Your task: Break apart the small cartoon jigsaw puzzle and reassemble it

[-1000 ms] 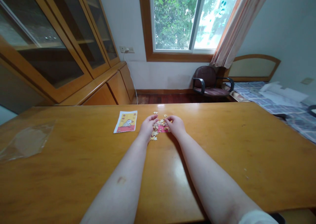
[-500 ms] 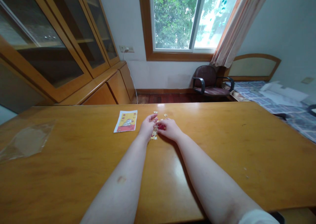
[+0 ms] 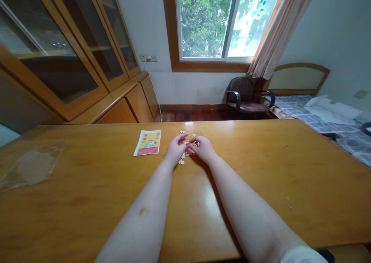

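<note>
Small jigsaw puzzle pieces (image 3: 181, 162) lie in a loose heap on the wooden table, mostly showing pale backs. Pink-red pieces (image 3: 189, 151) show between my hands, partly under the right fingers. My left hand (image 3: 175, 150) curves along the left side of the heap, fingers apart and thumb near the pieces. Over the right side, my right hand (image 3: 203, 149) has its fingers bent down and drawn together on a puzzle piece, mostly hidden by the fingers. To the left lies a picture card (image 3: 148, 142) with a white animal on yellow and pink.
A clear plastic bag (image 3: 33, 164) lies flat on the left of the table (image 3: 116, 209). Beyond the far edge stand a chair (image 3: 245, 93) and a bed (image 3: 307, 112). A glass-doored cabinet (image 3: 113, 89) lines the left wall.
Both hands have shifted slightly, the left a little to the right. The right fingers have moved up the heap, and the pink-red pieces now show below them.
</note>
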`<action>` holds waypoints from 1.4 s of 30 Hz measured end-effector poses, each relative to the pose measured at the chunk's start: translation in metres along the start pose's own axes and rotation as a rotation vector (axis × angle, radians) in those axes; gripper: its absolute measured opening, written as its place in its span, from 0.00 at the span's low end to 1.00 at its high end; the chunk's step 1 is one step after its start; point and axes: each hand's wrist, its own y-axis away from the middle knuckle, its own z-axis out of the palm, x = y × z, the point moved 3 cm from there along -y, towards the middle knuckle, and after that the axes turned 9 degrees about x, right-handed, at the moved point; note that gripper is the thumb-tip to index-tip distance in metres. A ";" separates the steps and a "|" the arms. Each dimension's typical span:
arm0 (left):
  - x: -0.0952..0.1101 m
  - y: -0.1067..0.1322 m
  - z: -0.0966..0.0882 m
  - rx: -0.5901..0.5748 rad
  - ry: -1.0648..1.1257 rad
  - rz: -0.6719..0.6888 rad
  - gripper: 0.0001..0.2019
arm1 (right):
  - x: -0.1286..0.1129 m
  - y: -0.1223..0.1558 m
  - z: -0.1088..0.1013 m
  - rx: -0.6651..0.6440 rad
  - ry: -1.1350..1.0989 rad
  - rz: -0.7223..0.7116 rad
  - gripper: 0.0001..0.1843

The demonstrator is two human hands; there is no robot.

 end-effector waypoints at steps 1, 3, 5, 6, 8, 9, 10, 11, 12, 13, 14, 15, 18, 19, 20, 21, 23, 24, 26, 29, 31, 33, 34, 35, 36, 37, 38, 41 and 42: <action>-0.001 0.001 0.001 -0.021 -0.045 0.013 0.18 | 0.002 -0.001 -0.001 0.014 -0.033 0.029 0.07; -0.001 0.002 0.002 -0.051 -0.116 0.038 0.15 | 0.006 -0.002 0.000 0.013 -0.089 0.080 0.08; 0.000 0.004 0.002 -0.049 -0.158 0.067 0.12 | 0.008 -0.002 0.001 -0.005 -0.136 0.115 0.08; 0.001 0.004 0.001 -0.042 -0.167 0.081 0.11 | 0.009 -0.001 0.002 -0.014 -0.154 0.126 0.08; 0.003 0.004 0.000 -0.029 -0.170 0.100 0.10 | 0.010 -0.001 0.003 -0.021 -0.179 0.133 0.09; 0.005 0.004 0.000 -0.017 -0.173 0.107 0.09 | 0.010 -0.001 0.003 -0.014 -0.182 0.133 0.09; 0.007 0.004 0.000 -0.001 -0.181 0.113 0.09 | 0.009 -0.001 0.004 -0.006 -0.180 0.129 0.09; 0.008 0.005 -0.001 0.017 -0.193 0.117 0.09 | 0.009 -0.001 0.004 0.003 -0.172 0.124 0.09; 0.010 0.005 -0.001 0.033 -0.208 0.121 0.10 | 0.009 -0.001 0.003 0.015 -0.157 0.119 0.09; 0.012 0.006 -0.002 0.049 -0.225 0.123 0.10 | 0.009 -0.002 0.002 0.028 -0.138 0.114 0.08; 0.013 0.006 -0.003 0.067 -0.240 0.126 0.10 | 0.009 -0.002 0.001 0.041 -0.116 0.112 0.07; 0.015 0.006 -0.004 0.091 -0.255 0.129 0.10 | 0.010 -0.003 0.000 0.058 -0.094 0.115 0.07; 0.015 0.005 -0.010 0.149 -0.354 0.134 0.11 | 0.015 -0.004 -0.006 0.127 -0.020 0.178 0.08; 0.014 0.004 -0.012 0.149 -0.416 0.141 0.11 | 0.017 -0.004 -0.008 0.144 0.012 0.208 0.09; 0.012 0.003 -0.013 0.136 -0.494 0.156 0.11 | 0.019 -0.005 -0.009 0.155 0.053 0.234 0.08; 0.011 0.003 -0.013 0.120 -0.580 0.179 0.11 | 0.021 -0.005 -0.011 0.159 0.102 0.255 0.08; 0.008 0.004 -0.013 0.089 -0.745 0.247 0.11 | 0.023 -0.005 -0.011 0.152 0.196 0.273 0.06; 0.008 0.004 -0.012 0.072 -0.810 0.277 0.12 | 0.024 -0.006 -0.011 0.147 0.230 0.273 0.07; 0.007 0.007 -0.009 0.033 -0.895 0.311 0.13 | 0.023 -0.006 -0.010 0.136 0.259 0.261 0.08; 0.007 0.011 -0.006 -0.024 -0.957 0.316 0.18 | 0.022 -0.005 -0.008 0.130 0.262 0.244 0.10; 0.008 0.011 -0.005 -0.046 -0.989 0.329 0.18 | 0.021 -0.005 -0.008 0.142 0.265 0.241 0.11; 0.010 0.011 -0.004 -0.059 -1.019 0.338 0.16 | 0.020 -0.004 -0.009 0.147 0.264 0.242 0.12; 0.011 0.011 -0.004 -0.064 -1.031 0.337 0.14 | 0.020 -0.004 -0.009 0.141 0.263 0.247 0.12; 0.012 0.011 -0.004 -0.070 -1.041 0.331 0.13 | 0.020 -0.004 -0.009 0.132 0.261 0.252 0.12; 0.013 0.011 -0.003 -0.078 -1.047 0.322 0.11 | 0.020 -0.004 -0.009 0.123 0.260 0.259 0.13; 0.013 0.011 -0.003 -0.085 -1.049 0.313 0.10 | 0.020 -0.005 -0.009 0.114 0.258 0.264 0.13; 0.014 0.011 -0.003 -0.089 -1.046 0.304 0.10 | 0.020 -0.005 -0.009 0.107 0.256 0.267 0.12; 0.015 0.010 -0.003 -0.082 -1.009 0.276 0.10 | 0.019 -0.005 -0.008 0.091 0.243 0.258 0.12; 0.014 0.010 -0.004 -0.074 -0.987 0.268 0.10 | 0.019 -0.005 -0.007 0.084 0.240 0.247 0.11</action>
